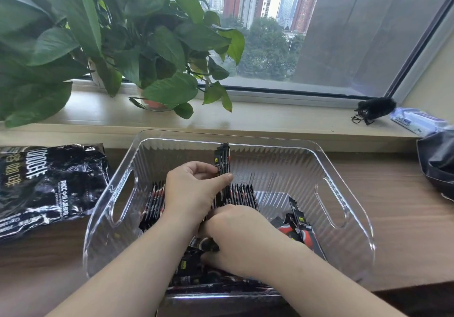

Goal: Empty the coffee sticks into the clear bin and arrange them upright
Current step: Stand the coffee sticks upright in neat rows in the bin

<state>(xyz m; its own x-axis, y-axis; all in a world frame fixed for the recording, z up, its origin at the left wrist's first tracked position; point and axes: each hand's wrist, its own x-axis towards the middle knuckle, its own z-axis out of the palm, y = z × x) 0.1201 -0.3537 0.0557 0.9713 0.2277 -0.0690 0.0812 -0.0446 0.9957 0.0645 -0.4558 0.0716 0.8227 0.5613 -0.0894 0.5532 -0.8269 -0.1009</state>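
Note:
A clear ribbed bin (344,218) with cut-out handles stands on the wooden table in front of me. Inside, a row of black coffee sticks (243,192) stands upright across the middle, and loose sticks (298,223) lie tumbled at the right and near side. My left hand (194,189) is inside the bin, shut on a small bundle of coffee sticks (221,156) held upright above the row. My right hand (235,238) reaches down into the loose pile near the front, fingers curled among the sticks; its grip is hidden.
The black coffee bag (46,184) lies crumpled on the table left of the bin. Leafy potted plants (118,46) fill the windowsill at back left. A black pouch (374,108) and a white packet (417,120) sit on the sill at right, a dark bag (437,162) beside them.

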